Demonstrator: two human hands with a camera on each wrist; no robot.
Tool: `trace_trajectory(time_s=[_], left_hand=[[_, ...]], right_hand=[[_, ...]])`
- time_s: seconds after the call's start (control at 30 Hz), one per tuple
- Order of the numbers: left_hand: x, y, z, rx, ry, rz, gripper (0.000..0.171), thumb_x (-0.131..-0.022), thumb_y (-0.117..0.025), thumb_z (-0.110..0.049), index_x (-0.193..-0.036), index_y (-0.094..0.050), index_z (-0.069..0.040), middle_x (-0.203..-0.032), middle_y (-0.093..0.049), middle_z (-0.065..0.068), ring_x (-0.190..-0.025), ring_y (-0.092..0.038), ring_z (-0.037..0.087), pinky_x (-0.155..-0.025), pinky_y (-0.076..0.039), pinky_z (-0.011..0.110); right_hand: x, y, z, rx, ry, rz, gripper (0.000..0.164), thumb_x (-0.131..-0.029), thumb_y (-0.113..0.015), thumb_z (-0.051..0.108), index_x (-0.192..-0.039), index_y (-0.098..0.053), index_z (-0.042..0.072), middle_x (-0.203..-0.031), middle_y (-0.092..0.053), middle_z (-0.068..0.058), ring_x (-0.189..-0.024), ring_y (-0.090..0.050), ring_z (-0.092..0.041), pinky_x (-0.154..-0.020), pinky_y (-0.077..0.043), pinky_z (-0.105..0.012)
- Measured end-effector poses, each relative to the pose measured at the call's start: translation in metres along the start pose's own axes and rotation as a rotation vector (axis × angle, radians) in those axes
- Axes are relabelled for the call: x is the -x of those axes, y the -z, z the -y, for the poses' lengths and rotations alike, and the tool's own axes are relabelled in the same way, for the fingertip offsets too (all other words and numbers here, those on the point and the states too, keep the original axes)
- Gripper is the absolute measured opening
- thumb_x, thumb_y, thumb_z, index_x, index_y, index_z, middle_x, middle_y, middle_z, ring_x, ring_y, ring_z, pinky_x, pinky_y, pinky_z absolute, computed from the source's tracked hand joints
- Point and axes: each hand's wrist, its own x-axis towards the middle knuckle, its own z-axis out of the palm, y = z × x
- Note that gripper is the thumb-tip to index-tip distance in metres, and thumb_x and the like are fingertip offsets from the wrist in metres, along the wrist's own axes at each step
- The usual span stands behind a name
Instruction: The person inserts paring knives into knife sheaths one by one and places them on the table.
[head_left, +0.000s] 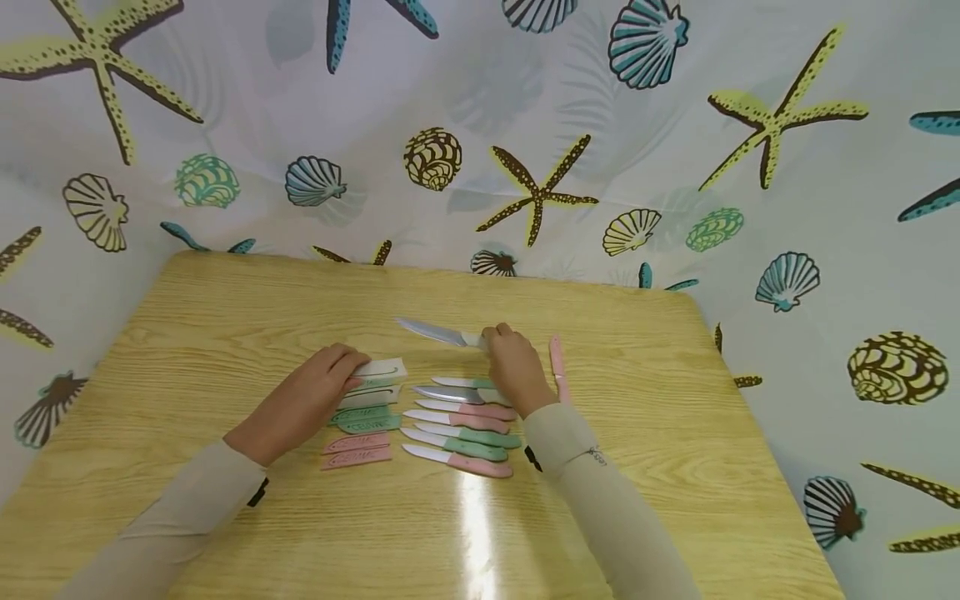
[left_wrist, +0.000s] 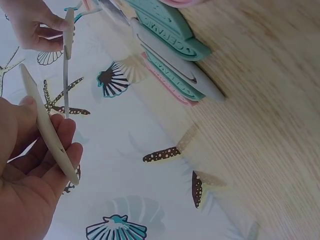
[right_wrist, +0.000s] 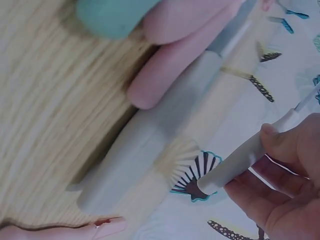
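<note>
My left hand (head_left: 318, 387) holds a white knife sheath (left_wrist: 50, 130) between thumb and fingers, lifted off the table. To its right, my right hand (head_left: 517, 367) grips the pale handle (right_wrist: 245, 155) of a knife. That knife's grey blade (head_left: 433, 331) points left, above the table's far part. Below my left hand lies a column of sheaths: another white one (head_left: 375, 397), green ones (head_left: 367, 421) and pink ones (head_left: 358, 457). Several knives lie in a row below my right hand, among them a pink-handled knife (head_left: 480, 465) and a green-handled one (head_left: 480, 450).
A slim pink item (head_left: 557, 362) lies right of my right hand; its kind is unclear. The wooden table (head_left: 637, 483) ends at a cloth (head_left: 360, 100) printed with shells and starfish, hanging behind and on both sides.
</note>
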Motion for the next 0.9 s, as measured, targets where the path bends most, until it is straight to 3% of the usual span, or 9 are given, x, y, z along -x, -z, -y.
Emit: trace_trajectory(time_s=[0.27, 0.53, 0.9], left_hand=[[-0.005, 0.002, -0.006, 0.016, 0.022, -0.043, 0.035, -0.089, -0.067, -0.006, -0.122, -0.056, 0.002, -0.111, -0.057, 0.01, -0.097, -0.059, 0.019, -0.079, -0.054, 0.032], [-0.006, 0.002, -0.009, 0.023, 0.016, -0.084, 0.038, -0.088, -0.067, -0.003, -0.123, -0.056, 0.005, -0.113, -0.056, 0.014, -0.098, -0.06, 0.023, -0.077, -0.054, 0.033], [-0.006, 0.0, -0.01, 0.058, -0.003, -0.124, 0.038, -0.09, -0.065, -0.004, -0.126, -0.054, 0.003, -0.116, -0.054, 0.013, -0.1, -0.058, 0.022, -0.079, -0.054, 0.033]], right_hand=[[0.018, 0.01, 0.008, -0.096, -0.023, -0.137, 0.022, -0.091, -0.064, 0.005, -0.113, -0.064, -0.001, -0.103, -0.064, -0.016, -0.087, -0.066, -0.028, -0.074, -0.056, -0.037], [0.048, 0.024, 0.01, -0.263, -0.055, -0.193, 0.025, -0.091, -0.063, 0.001, -0.116, -0.061, -0.002, -0.111, -0.063, -0.017, -0.098, -0.064, -0.03, -0.082, -0.055, -0.04], [0.088, 0.026, 0.011, -0.251, -0.009, -0.238, 0.025, -0.086, -0.069, -0.002, -0.11, -0.064, -0.002, -0.105, -0.065, -0.016, -0.095, -0.065, -0.029, -0.077, -0.056, -0.041]])
